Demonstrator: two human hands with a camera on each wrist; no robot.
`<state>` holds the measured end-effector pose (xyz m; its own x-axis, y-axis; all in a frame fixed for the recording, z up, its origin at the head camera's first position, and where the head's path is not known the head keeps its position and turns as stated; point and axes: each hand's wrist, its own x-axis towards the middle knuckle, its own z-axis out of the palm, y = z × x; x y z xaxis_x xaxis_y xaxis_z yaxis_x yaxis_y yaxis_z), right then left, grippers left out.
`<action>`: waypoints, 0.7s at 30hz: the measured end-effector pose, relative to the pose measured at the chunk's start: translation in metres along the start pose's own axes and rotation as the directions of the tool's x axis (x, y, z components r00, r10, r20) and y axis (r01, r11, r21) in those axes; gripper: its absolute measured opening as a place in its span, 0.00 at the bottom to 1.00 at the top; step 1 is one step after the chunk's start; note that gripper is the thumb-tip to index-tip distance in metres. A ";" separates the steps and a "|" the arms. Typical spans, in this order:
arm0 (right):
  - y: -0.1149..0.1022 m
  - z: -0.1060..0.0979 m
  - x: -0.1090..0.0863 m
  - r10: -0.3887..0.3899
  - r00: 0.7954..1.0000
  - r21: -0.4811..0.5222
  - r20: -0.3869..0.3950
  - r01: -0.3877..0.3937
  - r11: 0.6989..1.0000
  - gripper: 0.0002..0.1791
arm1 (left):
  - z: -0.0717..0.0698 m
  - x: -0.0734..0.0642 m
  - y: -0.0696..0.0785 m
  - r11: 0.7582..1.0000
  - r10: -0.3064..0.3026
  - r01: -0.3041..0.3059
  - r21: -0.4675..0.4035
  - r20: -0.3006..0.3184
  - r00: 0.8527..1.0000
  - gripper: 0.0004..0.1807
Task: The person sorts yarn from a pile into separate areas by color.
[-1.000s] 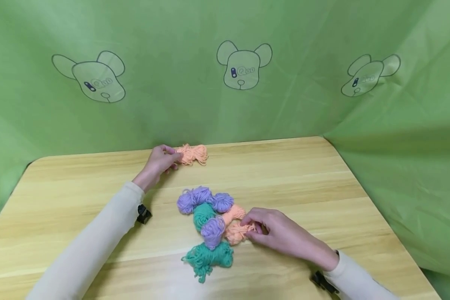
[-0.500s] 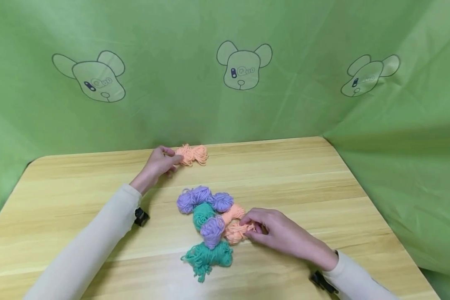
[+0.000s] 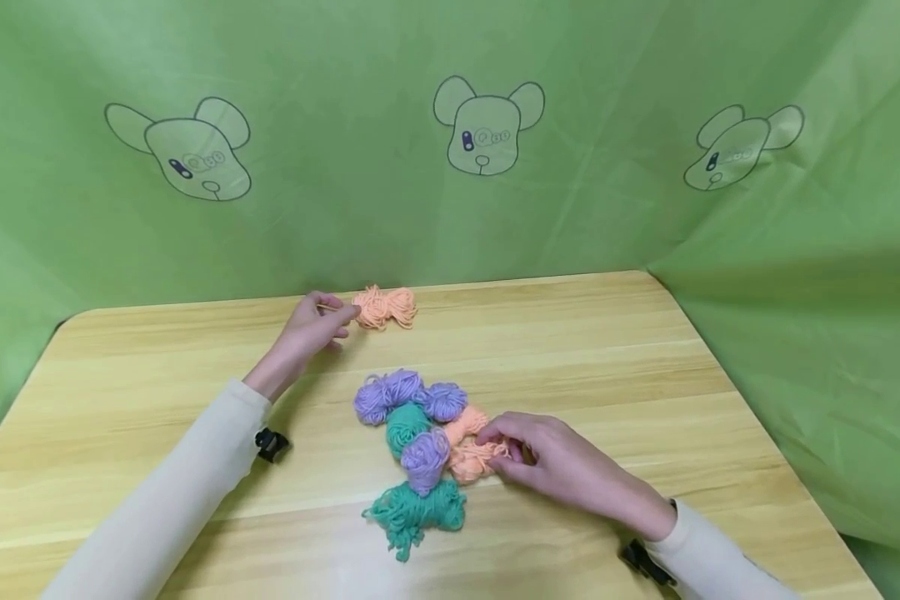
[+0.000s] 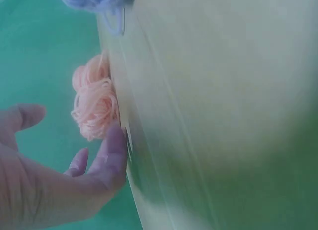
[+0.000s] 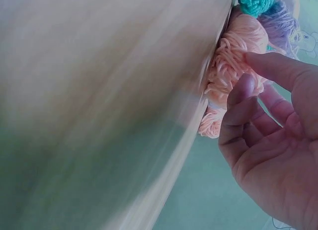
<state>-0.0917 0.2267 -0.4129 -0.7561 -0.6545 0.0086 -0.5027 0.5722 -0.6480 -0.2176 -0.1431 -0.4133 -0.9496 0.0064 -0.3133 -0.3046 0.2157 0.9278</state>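
At the table's far edge lies a peach skein of yarn [image 3: 384, 307]. My left hand [image 3: 311, 327] is just left of it, thumb and fingers spread apart with nothing between them. In the left wrist view one fingertip of the left hand [image 4: 74, 175] is close to that peach skein [image 4: 97, 108]; whether it touches is unclear. My right hand [image 3: 558, 462] pinches the near peach skein [image 3: 471, 461] by its right end, thumb and index finger on the strands. A second peach skein [image 3: 467, 423] lies directly behind it.
Against the peach skeins sit a purple ball [image 3: 425, 458], a green ball [image 3: 407, 429] and more purple yarn [image 3: 390, 397]. A green skein [image 3: 418, 507] with loose strands lies nearest. A green curtain [image 3: 345, 217] rises behind the wooden table [image 3: 607, 350].
My left hand has drawn back slightly to the left from the far peach skein, its fingers coming off the yarn. The right hand and the pile stay about where they were.
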 end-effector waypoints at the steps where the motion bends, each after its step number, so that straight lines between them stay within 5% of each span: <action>1: 0.000 0.000 0.000 -0.004 1.000 0.000 -0.004 0.004 1.000 0.14 | -0.001 -0.003 0.000 1.000 0.007 -0.007 -0.004 -0.003 1.000 0.32; 12: 0.003 0.000 0.000 -0.010 1.000 0.001 0.003 0.010 1.000 0.13 | 0.003 -0.044 0.001 0.995 0.076 -0.078 -0.068 -0.036 0.996 0.34; 17: 0.003 -0.001 0.001 -0.011 1.000 0.010 0.017 0.011 1.000 0.12 | 0.005 -0.062 -0.001 0.987 0.143 -0.143 -0.074 0.001 0.990 0.35; 21: 0.003 -0.001 0.001 -0.006 1.000 0.016 0.024 0.006 1.000 0.12 | 0.007 -0.077 -0.002 0.990 0.142 -0.142 -0.007 0.049 0.989 0.41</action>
<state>-0.0946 0.2287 -0.4141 -0.7426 -0.6697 -0.0061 -0.5000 0.5605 -0.6602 -0.1431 -0.1373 -0.3928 -0.9785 0.0852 -0.1879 -0.1673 0.2053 0.9643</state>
